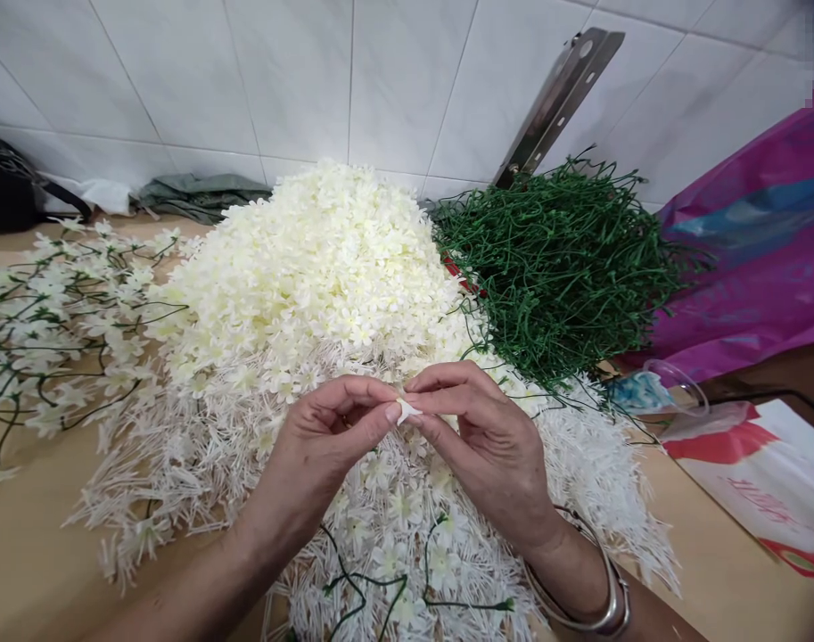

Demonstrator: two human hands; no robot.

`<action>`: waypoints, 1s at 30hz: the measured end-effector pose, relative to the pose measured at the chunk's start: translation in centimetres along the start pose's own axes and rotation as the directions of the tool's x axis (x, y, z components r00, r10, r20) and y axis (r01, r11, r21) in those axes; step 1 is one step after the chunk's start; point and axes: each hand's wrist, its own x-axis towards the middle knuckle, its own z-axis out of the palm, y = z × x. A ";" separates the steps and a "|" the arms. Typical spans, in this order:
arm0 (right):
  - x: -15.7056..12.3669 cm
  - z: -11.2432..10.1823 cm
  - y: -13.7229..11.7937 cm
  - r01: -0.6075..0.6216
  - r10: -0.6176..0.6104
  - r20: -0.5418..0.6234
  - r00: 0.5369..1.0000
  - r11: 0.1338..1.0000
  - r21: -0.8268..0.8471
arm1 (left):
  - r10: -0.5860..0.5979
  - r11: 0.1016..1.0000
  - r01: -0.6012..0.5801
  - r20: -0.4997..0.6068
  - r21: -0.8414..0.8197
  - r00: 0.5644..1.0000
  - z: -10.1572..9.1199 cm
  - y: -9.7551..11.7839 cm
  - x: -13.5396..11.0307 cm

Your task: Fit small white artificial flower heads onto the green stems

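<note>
Between the fingertips of both hands is a small white artificial flower (407,409), partly hidden by the fingers. My left hand (336,426) pinches it from the left with thumb and index finger. From the other side, my right hand (483,441) pinches the same blossom. Under and behind the hands spreads a heap of cream-white artificial blossoms (333,259). Thin white filaments (199,455) lie loosely around its foot. A green branched stem (386,584) with blossoms on it lies below the hands, close to me.
Green plastic stems (560,267) are piled at the back right. Finished-looking white flower sprays (52,330) lie at the left. A red-and-white bag (754,473), a clear plastic cup (678,388) and a purple sheet (754,241) are on the right. A metal bracket (557,102) leans against the tiled wall.
</note>
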 end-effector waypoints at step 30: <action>-0.4 1.2 0.5 -0.304 0.325 -0.075 0.943 0.930 0.205 | 0.073 0.984 -0.068 -0.023 0.166 0.997 0.2 0.3 0.2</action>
